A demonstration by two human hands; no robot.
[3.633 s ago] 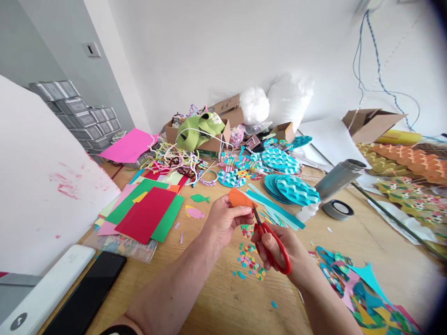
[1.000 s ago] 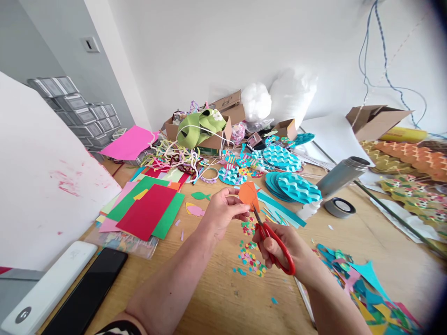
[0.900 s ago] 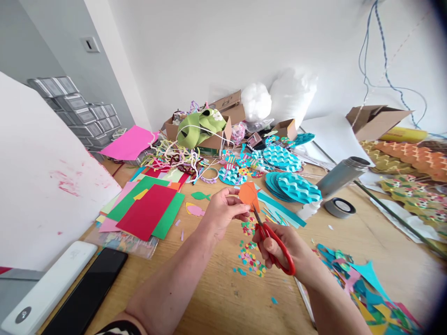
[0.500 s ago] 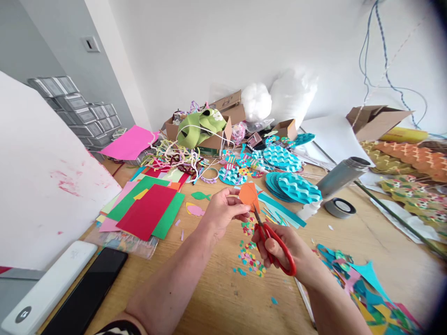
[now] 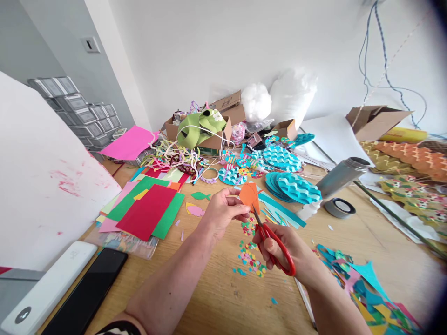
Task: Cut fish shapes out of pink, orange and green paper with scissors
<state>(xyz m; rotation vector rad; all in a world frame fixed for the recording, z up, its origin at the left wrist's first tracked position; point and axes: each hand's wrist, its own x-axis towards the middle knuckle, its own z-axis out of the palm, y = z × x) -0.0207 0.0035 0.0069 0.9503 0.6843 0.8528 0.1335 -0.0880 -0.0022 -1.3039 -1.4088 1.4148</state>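
Head view: the left hand [image 5: 220, 215] pinches an orange paper [image 5: 249, 194] between thumb and fingertips and holds it up off the surface [image 5: 223, 298], rounded edge upward. The right hand [image 5: 286, 253] is clenched through the red handles of the scissors [image 5: 269, 235], just below and right of the orange paper. The blades point up and touch its lower edge; how far they are parted is too small to tell.

Straight below the orange paper, confetti [image 5: 249, 258] lies scattered on the surface. Left of the orange paper lie a green fish [image 5: 200, 196] and a pink fish [image 5: 194, 211], and further left a red sheet [image 5: 146, 211] lies on top of a fan of green and pink sheets. Far left of it a white board [image 5: 42, 186] leans, with a phone [image 5: 87, 298] lying flat at its foot.

Just right of the orange paper are teal strips [image 5: 279, 210], and behind them teal discs [image 5: 295, 186] lie stacked. Further right a flask [image 5: 342, 176] lies tilted, with a tape roll [image 5: 339, 207] near it. Well below and right of the orange paper is a heap of scraps [image 5: 363, 293]. Behind the orange paper, against the wall, stands a box [image 5: 209, 139] with green fabric in it.
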